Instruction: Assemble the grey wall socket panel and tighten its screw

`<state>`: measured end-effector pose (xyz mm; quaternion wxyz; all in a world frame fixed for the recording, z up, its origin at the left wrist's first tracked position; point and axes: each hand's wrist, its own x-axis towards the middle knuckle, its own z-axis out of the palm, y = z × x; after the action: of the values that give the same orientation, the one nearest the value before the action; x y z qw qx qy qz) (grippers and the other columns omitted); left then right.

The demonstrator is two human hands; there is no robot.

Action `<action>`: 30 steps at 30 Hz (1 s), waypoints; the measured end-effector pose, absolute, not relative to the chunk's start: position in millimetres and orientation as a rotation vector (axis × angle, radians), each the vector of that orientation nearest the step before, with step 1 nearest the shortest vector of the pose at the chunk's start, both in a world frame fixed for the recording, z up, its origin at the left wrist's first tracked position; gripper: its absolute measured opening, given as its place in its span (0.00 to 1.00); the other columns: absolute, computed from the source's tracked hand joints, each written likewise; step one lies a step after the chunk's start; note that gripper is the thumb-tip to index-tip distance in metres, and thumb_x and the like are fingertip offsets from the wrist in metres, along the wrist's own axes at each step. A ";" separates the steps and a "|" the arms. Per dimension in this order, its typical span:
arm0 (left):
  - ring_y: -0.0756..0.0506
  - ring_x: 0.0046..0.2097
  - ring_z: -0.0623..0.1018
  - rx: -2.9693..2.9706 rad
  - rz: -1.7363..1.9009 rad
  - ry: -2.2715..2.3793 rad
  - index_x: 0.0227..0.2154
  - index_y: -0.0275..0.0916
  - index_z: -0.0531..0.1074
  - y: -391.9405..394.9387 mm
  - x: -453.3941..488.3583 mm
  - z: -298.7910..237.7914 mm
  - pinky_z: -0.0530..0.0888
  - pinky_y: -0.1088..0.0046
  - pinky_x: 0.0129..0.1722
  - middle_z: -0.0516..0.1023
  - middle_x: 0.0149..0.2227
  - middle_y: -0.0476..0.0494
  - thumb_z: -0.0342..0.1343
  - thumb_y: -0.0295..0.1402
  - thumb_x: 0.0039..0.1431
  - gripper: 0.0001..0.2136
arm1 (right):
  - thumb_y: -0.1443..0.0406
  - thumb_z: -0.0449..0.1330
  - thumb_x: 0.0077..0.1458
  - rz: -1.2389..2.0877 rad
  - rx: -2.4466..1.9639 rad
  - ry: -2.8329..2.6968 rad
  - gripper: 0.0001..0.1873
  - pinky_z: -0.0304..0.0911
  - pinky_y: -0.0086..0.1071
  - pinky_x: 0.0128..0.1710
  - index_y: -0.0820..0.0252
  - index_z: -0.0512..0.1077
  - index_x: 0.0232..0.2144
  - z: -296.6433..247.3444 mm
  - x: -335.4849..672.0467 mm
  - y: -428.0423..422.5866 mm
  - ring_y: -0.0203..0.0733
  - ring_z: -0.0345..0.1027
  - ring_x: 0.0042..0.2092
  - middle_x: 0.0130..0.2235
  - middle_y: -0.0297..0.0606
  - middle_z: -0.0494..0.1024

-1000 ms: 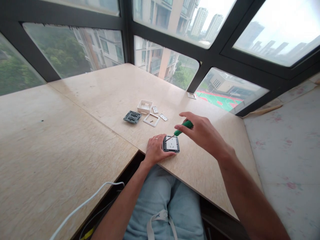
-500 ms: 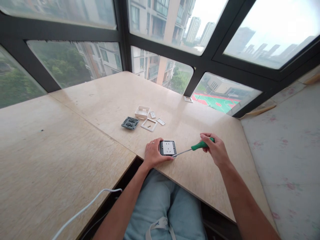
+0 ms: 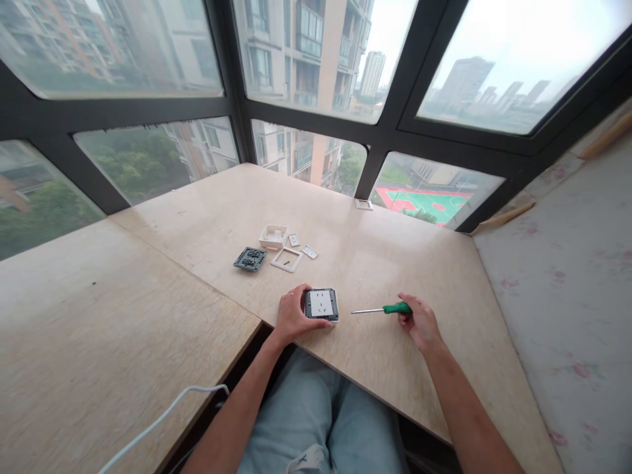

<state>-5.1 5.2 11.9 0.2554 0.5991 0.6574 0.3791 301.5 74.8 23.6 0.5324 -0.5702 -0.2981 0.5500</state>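
My left hand [image 3: 295, 317] grips a wall socket [image 3: 321, 303] from its left side, fingers along the far edge and thumb along the near edge. The socket has a white face with slots and a dark grey surround. It sits near the front edge of the table. My right hand [image 3: 419, 320] is closed round the green handle of a screwdriver [image 3: 380, 309]. The metal shaft points left, and its tip stands apart from the socket, a little to its right.
Beyond the socket lie a dark grey socket back [image 3: 250, 259], a white box [image 3: 273, 236], a white frame [image 3: 287, 259] with a small dark piece inside, and small white plates [image 3: 310, 251]. Another white frame [image 3: 364, 205] is by the window. A white cable [image 3: 162, 415] crosses the left table.
The screwdriver tip has come away from the socket's near right corner, and the shaft is now nearly level. The camera view has shifted slightly. My left hand still holds the socket.
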 end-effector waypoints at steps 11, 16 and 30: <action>0.37 0.50 0.79 1.254 1.255 1.427 0.48 0.41 0.69 6.7 -8.6 8.7 0.75 0.60 0.48 0.78 0.50 0.37 0.78 0.42 0.32 0.38 | 0.53 0.78 0.30 1.354 -1.295 -0.677 0.27 0.56 0.22 0.13 0.60 0.71 0.29 17.3 309.7 70.9 0.27 0.58 0.17 0.21 0.28 0.75; 0.40 0.47 0.79 0.960 1.388 1.363 0.45 0.39 0.71 6.0 -4.4 16.2 0.74 0.63 0.46 0.79 0.49 0.38 0.79 0.37 0.29 0.35 | 0.52 0.78 0.32 1.362 -1.304 -0.719 0.28 0.55 0.21 0.13 0.59 0.70 0.31 18.6 309.0 69.8 0.27 0.59 0.17 0.22 0.28 0.75; 0.49 0.28 0.72 -0.349 1.650 0.492 0.40 0.34 0.69 13.2 -42.0 58.9 0.71 0.75 0.23 0.72 0.35 0.39 0.52 0.62 0.59 0.30 | 0.48 0.73 0.40 1.286 -1.387 -0.933 0.28 0.45 0.21 0.11 0.60 0.73 0.36 19.1 304.2 60.4 0.26 0.54 0.14 0.20 0.26 0.72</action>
<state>-42.0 13.2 58.9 0.6385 -0.1530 0.2156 0.7228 304.2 60.4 19.1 0.4938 -0.5718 -0.3847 0.5302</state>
